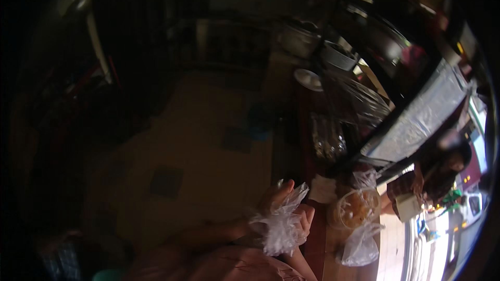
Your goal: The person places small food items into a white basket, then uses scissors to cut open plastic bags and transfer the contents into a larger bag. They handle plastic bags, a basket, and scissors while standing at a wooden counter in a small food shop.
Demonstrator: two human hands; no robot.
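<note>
A crumpled clear plastic bag (pixel 280 234) is bunched between my two hands, above the front edge of the counter. My left hand (pixel 273 197) grips its upper part, thumb raised, with plastic film across the fingers. Curled around the bag's right side is my right hand (pixel 306 218). Folds of plastic and shadow hide some of the fingers. Just right of my hands, a round clear plastic tub (pixel 357 208) holds something orange-brown. Beside it lies a second thin plastic bag (pixel 361 246), its contents unclear. White paper or tissue (pixel 323 189) lies near the tub.
Shiny plastic-wrapped items (pixel 328 136) and a white plate (pixel 308 80) lie farther along the counter (pixel 312 257). Metal pots (pixel 300 37) stand beyond. A dark-framed stall case (pixel 422 109) borders the right, with a person (pixel 441 171) outside it. A blue container (pixel 259 121) stands on the dim tiled floor.
</note>
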